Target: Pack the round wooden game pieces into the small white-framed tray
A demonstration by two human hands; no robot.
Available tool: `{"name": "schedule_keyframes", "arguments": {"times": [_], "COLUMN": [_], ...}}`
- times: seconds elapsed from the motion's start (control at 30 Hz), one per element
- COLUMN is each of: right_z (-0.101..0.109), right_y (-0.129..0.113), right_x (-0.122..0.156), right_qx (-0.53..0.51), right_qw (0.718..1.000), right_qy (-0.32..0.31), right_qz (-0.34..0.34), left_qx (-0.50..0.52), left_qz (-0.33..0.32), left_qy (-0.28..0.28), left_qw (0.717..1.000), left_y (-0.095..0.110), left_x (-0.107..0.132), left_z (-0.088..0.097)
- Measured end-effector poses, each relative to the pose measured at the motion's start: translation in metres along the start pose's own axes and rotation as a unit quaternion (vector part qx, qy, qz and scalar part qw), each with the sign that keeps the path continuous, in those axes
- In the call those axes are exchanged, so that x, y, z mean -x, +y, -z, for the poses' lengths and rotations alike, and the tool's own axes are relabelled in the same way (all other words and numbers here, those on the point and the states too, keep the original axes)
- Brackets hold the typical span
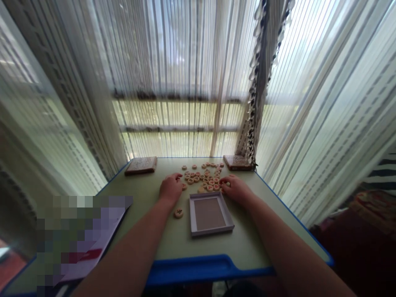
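Several round wooden Chinese chess pieces (pixel 197 179), marked with red or dark characters, lie loosely grouped in the middle of the table. At the left edge of this group is my left hand (pixel 171 188), its fingers bent and apart beside a piece (pixel 184 186); part of the fingers is hidden behind the hand. My right hand (pixel 235 187) rests at the right edge, fingers spread, with the fingertips close to or touching the nearest pieces (pixel 216 187). Between my forearms sits a shallow white box tray (pixel 192 222) with a bare brownish bottom. One piece (pixel 178 213) lies alone left of it.
A flat brown box (pixel 141 165) lies at the table's back left corner, another flat box (pixel 237 162) at the back right. A blurred-out flat object (pixel 105 231) covers the left side. The green table (pixel 210 251) has a blue rim; striped curtains (pixel 185 82) hang behind it.
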State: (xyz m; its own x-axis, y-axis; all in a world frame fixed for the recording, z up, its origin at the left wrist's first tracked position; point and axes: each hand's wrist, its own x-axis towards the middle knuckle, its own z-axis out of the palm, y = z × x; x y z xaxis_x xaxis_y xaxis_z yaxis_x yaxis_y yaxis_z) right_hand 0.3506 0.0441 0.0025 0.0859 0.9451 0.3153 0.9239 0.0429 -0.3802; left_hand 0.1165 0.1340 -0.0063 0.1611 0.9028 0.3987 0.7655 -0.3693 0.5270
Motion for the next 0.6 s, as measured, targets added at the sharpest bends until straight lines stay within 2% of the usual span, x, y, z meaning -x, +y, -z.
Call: {"name": "schedule_keyframes", "arguments": {"times": [0.13,0.23,0.33,0.5,0.6], "right_z": [0.0,-0.001,-0.003,-0.006,-0.007], "right_y": [0.0,0.002,0.003,0.004,0.002], "right_x": [0.001,0.001,0.0,-0.004,-0.005], "right_qx": [-0.009,-0.019,-0.04,-0.084,-0.102], "right_qw": [1.0,1.0,0.999,0.993,0.991], "right_qy": [0.004,0.016,0.031,0.078,0.077], "right_qz": [0.002,0.003,-0.002,0.0,0.027], "left_qx": [-0.019,-0.014,-0.028,-0.046,-0.027], "left_qz": [-0.032,-0.024,-0.034,-0.125,-0.181], "left_qy": [-0.016,-0.03,-0.02,-0.035,-0.054], "left_qw": [0.999,0.999,0.999,0.99,0.982], "left_y": [0.002,0.003,0.008,0.027,0.031], "left_x": [0.001,0.003,0.003,-0.009,-0.02], "left_z": [0.0,0.0,0.002,-0.006,-0.015]}}
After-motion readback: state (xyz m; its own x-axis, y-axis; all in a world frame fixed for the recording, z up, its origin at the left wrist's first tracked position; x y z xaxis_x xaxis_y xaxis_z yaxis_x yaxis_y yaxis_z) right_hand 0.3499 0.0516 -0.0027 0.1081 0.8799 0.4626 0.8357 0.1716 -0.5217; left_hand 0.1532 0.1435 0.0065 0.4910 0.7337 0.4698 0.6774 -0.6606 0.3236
